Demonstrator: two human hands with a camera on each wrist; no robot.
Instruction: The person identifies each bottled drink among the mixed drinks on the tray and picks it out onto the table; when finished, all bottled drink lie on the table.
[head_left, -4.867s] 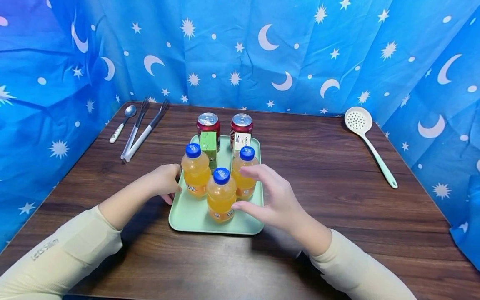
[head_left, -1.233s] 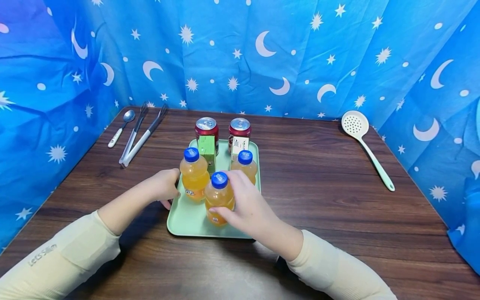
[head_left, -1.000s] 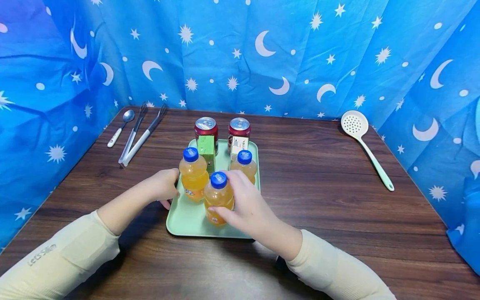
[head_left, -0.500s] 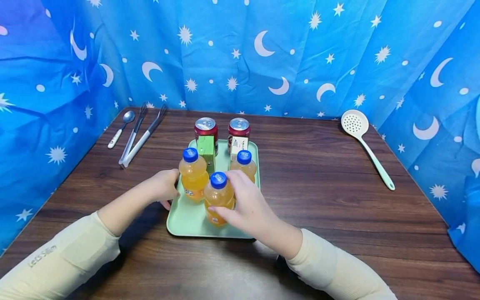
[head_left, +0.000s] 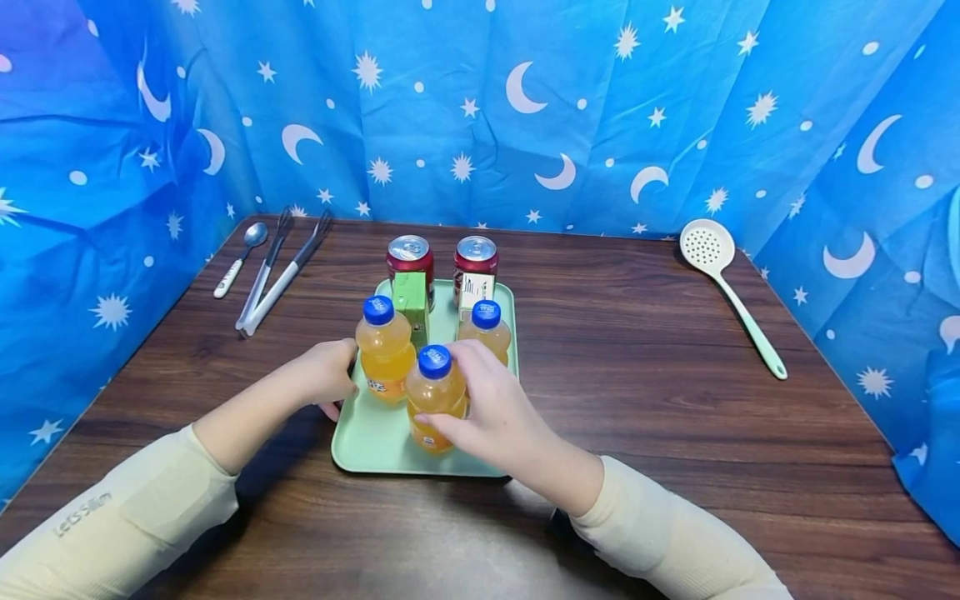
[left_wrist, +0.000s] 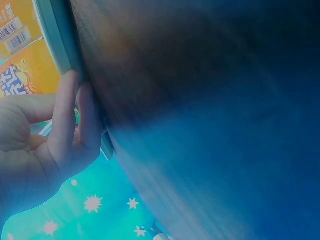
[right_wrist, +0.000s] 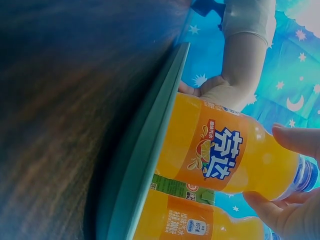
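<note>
Three orange soda bottles with blue caps stand on a pale green tray. My right hand holds the front soda bottle by its upper part, fingers and thumb on opposite sides in the right wrist view. That bottle is upright, its base at the tray. Behind it stand the left soda bottle and the right soda bottle, the latter partly hidden by my right hand. My left hand grips the tray's left rim; in the left wrist view, fingertips press the outside of the rim.
On the tray behind the bottles stand a green carton and a white carton, with two red cans at the back. A spoon and tongs lie back left. A skimmer lies at right.
Since the earliest frame, my right hand has moved left and closed round the front bottle, having been spread beside it. My left hand stays at the tray rim. Little differs over the last second.
</note>
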